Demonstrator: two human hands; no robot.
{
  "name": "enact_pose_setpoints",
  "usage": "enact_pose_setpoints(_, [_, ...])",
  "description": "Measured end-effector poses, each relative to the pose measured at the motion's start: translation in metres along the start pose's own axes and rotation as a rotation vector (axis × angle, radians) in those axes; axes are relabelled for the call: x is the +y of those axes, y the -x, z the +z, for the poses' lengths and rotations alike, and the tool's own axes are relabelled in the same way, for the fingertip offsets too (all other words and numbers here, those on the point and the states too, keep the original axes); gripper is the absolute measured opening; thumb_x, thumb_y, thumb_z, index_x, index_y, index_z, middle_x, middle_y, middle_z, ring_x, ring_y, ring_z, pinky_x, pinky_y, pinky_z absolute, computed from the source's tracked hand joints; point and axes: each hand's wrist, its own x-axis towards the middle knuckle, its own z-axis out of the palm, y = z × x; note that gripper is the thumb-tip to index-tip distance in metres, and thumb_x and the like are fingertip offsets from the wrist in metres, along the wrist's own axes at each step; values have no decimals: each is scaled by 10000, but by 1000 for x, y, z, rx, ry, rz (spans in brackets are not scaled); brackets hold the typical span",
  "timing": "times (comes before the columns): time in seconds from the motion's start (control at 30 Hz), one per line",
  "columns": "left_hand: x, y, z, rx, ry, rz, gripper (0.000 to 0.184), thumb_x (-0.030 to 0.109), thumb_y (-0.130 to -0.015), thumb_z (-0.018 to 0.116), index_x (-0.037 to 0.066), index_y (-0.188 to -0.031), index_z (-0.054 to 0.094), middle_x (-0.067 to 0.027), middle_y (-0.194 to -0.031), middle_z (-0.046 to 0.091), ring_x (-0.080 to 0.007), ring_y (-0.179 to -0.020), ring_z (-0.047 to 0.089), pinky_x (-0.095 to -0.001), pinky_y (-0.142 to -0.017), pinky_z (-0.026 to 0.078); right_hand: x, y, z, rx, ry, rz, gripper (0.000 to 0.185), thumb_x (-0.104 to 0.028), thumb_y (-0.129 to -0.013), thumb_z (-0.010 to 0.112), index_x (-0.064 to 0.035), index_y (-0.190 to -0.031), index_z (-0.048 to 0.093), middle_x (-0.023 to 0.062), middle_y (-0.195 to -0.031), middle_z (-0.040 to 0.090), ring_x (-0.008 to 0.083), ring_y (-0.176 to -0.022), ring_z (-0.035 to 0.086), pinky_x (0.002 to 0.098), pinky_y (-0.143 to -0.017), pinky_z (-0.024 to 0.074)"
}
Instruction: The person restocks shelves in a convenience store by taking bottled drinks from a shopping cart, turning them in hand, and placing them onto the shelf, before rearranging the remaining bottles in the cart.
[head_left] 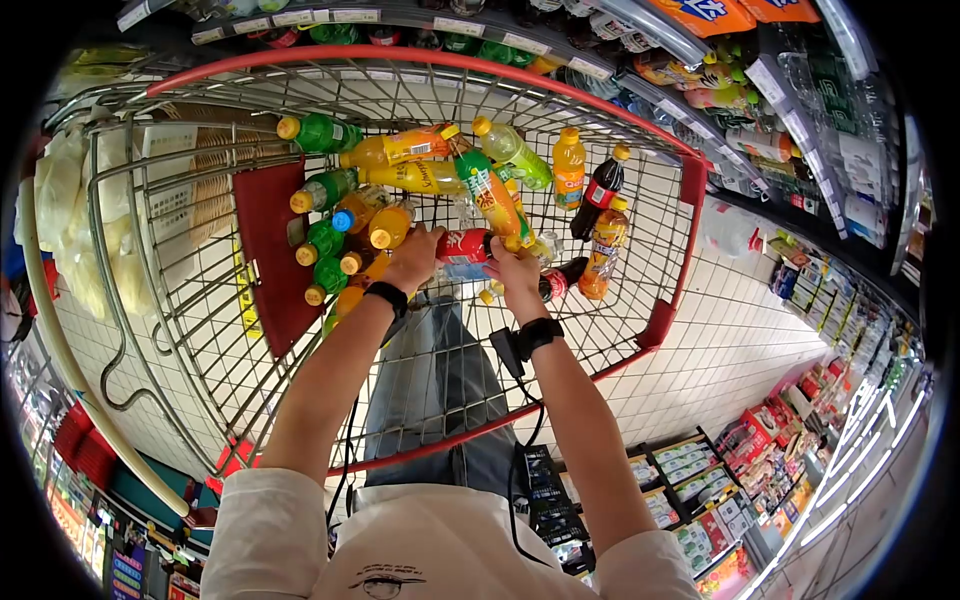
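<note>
Inside a shopping cart (pixel 678 270), both my hands are closed around a cola bottle with a red label (pixel 463 246), which lies roughly level. My left hand (pixel 415 262) grips its left end, and my right hand (pixel 516 275) its right end. Just above my right hand leans a green-and-orange drink bottle (pixel 487 195); whether they touch I cannot tell. Left of my left hand lie orange drink bottles (pixel 391 226) and green bottles (pixel 324 190). Another cola bottle (pixel 565 277) lies right of my right hand. A dark cola bottle (pixel 600 195) and an orange juice bottle (pixel 605 250) are farther right.
Drink shelves (pixel 590 68) run along the far side of the cart. A red panel (pixel 270 255) stands at the cart's left end, beside filled pale plastic bags (pixel 85 215). Goods racks (pixel 690 480) stand behind on the right, over a tiled floor (pixel 740 320).
</note>
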Motion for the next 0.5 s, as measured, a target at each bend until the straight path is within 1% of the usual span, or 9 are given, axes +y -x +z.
enact_pose_setpoints(0.1, [2,6,-2,19,19,-18,580,141,-800,759,72,-1295,465,-240,-1140,571,-426,-1050,590,-477,-860,505,-1,9,-6,-105,114,-61,371,-208,-912,710,30,-1170,591,86,-1030,642,175,-847,661,331,-699,611])
enact_pose_setpoints(0.13, [2,7,-1,22,15,-16,580,141,-800,759,72,-1295,465,-240,-1140,571,-426,-1050,590,-477,-860,505,-3,12,-6,-107,110,-64,371,-208,-912,710,30,-1170,591,86,-1030,642,175,-847,661,331,-699,611])
enact_pose_setpoints(0.2, [1,6,-2,-2,-4,0,604,137,-799,748,26,-1279,398,-244,-1160,562,-427,-1030,614,-467,-849,532,-12,19,-6,-174,150,-202,402,-192,-906,712,48,-1197,572,94,-1018,656,158,-842,671,301,-689,603])
enact_pose_setpoints(0.23, [5,8,-8,3,-12,4,604,137,-799,748,26,-1279,398,-244,-1160,562,-427,-1030,614,-467,-849,532,-25,30,-5,-174,143,-209,402,-192,-906,712,48,-1197,572,94,-1018,656,158,-842,671,301,-689,603])
enact_pose_setpoints(0.3, [13,13,-22,-106,96,-41,597,185,-796,761,59,-1256,402,-263,-1158,581,-433,-1038,610,-477,-846,499,-49,45,-7,-156,350,-228,352,-198,-849,752,29,-1088,628,95,-824,698,167,-775,688,299,-653,556])
enact_pose_setpoints(0.33, [19,15,-31,-100,87,-38,597,185,-796,761,59,-1256,402,-263,-1158,581,-433,-1038,610,-477,-846,499,-54,44,-10,-157,342,-236,352,-198,-849,752,29,-1088,628,95,-824,698,167,-775,688,299,-653,556])
enact_pose_setpoints(0.4, [32,18,-48,-204,111,-42,612,190,-775,775,56,-1244,406,-261,-1166,594,-414,-1041,619,-462,-843,504,-69,41,-16,-202,434,-387,346,-186,-826,761,28,-1072,644,111,-830,719,168,-779,694,303,-675,533])
enact_pose_setpoints(0.43, [38,21,-57,-195,105,-39,612,190,-775,775,56,-1244,406,-261,-1166,594,-414,-1041,619,-462,-843,504,-75,38,-18,-186,488,-415,332,-183,-820,762,20,-1064,662,119,-896,734,172,-787,696,307,-713,533])
enact_pose_setpoints(0.5, [49,29,-72,-214,217,-30,696,183,-761,785,60,-1314,380,-248,-1186,602,-391,-1075,617,-434,-880,498,-95,46,-27,-236,472,-436,332,-174,-822,759,20,-1073,663,116,-901,733,172,-787,696,308,-715,535])
